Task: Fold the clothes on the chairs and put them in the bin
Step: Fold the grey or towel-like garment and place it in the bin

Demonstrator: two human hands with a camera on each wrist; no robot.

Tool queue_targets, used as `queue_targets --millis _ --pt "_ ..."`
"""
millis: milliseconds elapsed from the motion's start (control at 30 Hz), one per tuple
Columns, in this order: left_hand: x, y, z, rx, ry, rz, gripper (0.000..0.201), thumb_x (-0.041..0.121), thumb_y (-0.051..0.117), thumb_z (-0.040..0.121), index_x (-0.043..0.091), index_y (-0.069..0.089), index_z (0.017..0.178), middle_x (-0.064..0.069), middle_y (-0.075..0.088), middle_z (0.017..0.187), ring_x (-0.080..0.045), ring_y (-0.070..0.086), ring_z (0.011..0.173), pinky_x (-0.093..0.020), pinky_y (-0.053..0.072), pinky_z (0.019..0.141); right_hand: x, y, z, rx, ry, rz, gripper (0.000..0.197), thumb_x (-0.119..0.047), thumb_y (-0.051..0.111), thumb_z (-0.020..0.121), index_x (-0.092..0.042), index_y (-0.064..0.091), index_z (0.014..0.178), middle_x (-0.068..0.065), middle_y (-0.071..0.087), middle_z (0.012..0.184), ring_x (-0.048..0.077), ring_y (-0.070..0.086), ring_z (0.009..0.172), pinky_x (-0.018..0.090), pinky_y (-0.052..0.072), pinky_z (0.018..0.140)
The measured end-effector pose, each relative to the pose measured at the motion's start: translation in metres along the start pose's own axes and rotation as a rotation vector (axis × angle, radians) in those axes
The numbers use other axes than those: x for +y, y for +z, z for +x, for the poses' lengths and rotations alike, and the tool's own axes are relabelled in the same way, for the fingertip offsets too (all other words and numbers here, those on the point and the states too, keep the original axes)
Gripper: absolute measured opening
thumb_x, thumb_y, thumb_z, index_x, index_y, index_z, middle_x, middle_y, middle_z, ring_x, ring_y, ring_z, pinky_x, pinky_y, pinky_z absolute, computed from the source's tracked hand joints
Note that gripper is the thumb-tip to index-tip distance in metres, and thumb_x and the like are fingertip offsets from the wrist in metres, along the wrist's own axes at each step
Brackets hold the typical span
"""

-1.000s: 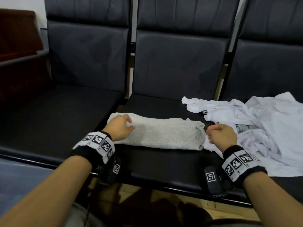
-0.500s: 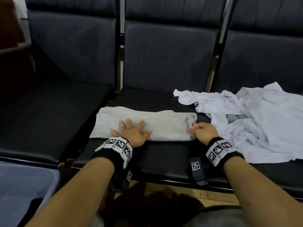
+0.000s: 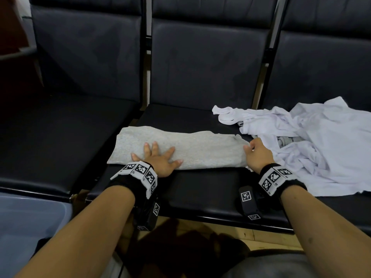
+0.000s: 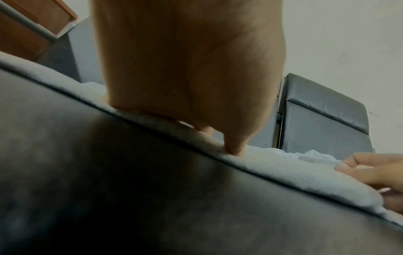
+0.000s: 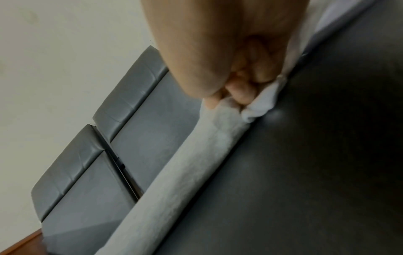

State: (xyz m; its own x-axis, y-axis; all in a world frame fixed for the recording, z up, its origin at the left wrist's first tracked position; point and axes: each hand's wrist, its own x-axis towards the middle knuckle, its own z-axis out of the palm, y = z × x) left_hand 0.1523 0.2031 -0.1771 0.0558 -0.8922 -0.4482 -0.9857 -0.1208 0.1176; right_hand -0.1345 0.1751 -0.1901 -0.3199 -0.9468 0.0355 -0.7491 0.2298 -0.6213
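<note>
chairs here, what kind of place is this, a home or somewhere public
Probably a public waiting area, not a home: the black padded chairs are joined in a row like lobby seating, against a plain pale wall. The grey garment and white clothes on them are only laundry for the task.

Row of black padded chairs, seats joined side by side. Middle seat: a folded grey garment lies flat as a long strip across it, its left end over the gap toward the left seat. Just right of the grey garment, touching its right end, a crumpled heap of white clothes spreads from the middle seat over the right seat.
</note>
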Motion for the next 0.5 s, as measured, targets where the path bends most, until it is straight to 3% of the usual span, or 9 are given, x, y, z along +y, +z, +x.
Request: queue_targets --millis 100,200,333,433,500 --pt "-0.003 -0.003 -0.001 -0.012 -0.005 -0.002 0.069 0.076 0.023 0.088 0.053 -0.004 0.147 -0.002 -0.026 0.158 -0.029 -0.027 0.144 -0.072 -0.008 0.107 0.002 -0.009 0.001 -0.059 0.041 -0.212 0.027 -0.027 0.048 0.096 -0.007 0.052 0.115 0.016 0.061 0.111 0.036 0.057 0.104 0.035 0.043 0.085" --pt "-0.01 -0.009 0.0 -0.035 -0.007 0.011 0.068 0.075 0.025 0.089 0.054 -0.004 0.147 -0.001 -0.026 0.158 -0.03 -0.025 0.144 -0.074 -0.004 0.107 0.0 -0.016 -0.001 -0.119 0.135 -0.295 0.019 -0.026 0.06 0.082 -0.009 0.058 0.091 0.011 0.064 0.093 0.028 0.056 0.081 0.03 0.044 0.07" --pt "-0.018 -0.022 0.002 -0.077 0.031 -0.054 0.072 0.066 0.042 0.09 0.048 0.007 0.15 -0.006 -0.017 0.16 -0.034 -0.021 0.145 -0.062 -0.001 0.115 -0.007 -0.019 -0.002 -0.109 0.18 -0.21 0.028 -0.027 0.063 0.069 -0.009 0.053 0.088 0.006 0.057 0.083 0.029 0.057 0.084 0.029 0.042 0.067" --pt "-0.02 -0.033 0.002 -0.059 0.054 -0.019 0.069 0.058 0.05 0.091 0.041 0.02 0.151 -0.007 0.006 0.161 -0.034 -0.001 0.148 -0.052 0.008 0.118 -0.022 -0.02 -0.003 -0.073 0.103 -0.068 0.012 -0.018 0.056 0.073 -0.012 0.047 0.069 0.004 0.052 0.069 0.026 0.051 0.07 0.028 0.038 0.06" --pt "-0.019 -0.038 0.001 -0.019 0.1 -0.039 0.062 0.051 0.052 0.093 0.03 0.034 0.148 -0.004 0.026 0.156 -0.027 0.021 0.145 -0.042 0.018 0.117 -0.032 -0.018 0.0 -0.056 0.086 0.007 0.015 -0.017 0.053 0.079 -0.01 0.051 0.065 0.006 0.056 0.068 0.026 0.054 0.069 0.029 0.04 0.061"
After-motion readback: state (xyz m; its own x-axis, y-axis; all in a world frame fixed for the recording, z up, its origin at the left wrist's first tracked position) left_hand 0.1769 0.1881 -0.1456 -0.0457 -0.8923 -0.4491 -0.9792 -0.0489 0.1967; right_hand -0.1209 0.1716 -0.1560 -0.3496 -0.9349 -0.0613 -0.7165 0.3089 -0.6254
